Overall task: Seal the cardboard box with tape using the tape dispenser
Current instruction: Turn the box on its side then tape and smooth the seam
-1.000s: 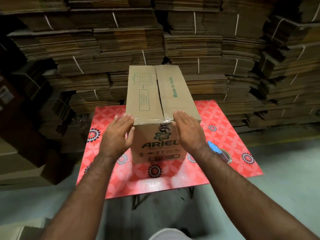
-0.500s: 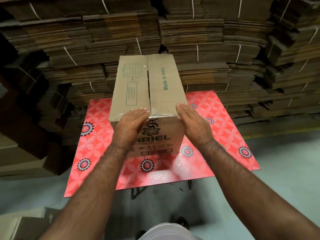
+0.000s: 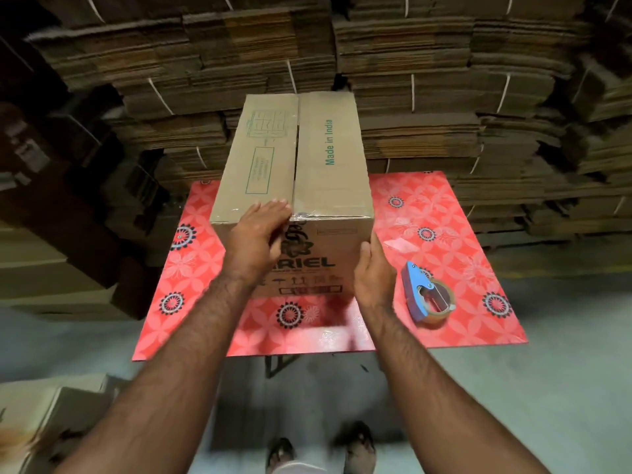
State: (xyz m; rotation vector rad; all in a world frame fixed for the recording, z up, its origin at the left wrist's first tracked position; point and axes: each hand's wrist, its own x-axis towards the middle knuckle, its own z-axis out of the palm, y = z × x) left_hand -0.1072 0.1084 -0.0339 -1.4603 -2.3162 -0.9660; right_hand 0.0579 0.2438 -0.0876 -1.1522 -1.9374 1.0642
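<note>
A closed brown cardboard box (image 3: 325, 159) printed "ARIEL" and "Made in India" stands on a red patterned table (image 3: 444, 213). Clear tape shines along its centre seam and over the near top edge. My left hand (image 3: 256, 237) lies flat on the near top edge and front face, fingers spread across the tape. My right hand (image 3: 371, 278) rests with fingers apart against the box's near right corner, low down. A blue tape dispenser (image 3: 427, 292) with a roll of clear tape lies on the table just right of my right hand, untouched.
Tall stacks of flattened, strapped cardboard (image 3: 427, 97) fill the wall behind the table. More brown boxes (image 3: 58, 268) stand on the floor to the left, and another one (image 3: 51, 412) at lower left. My feet (image 3: 321, 449) are on the grey floor before the table.
My right hand dropped from the box's top edge to its lower right corner. My left hand slid right along the near top edge. The dispenser, hidden half a second ago, is in view again.
</note>
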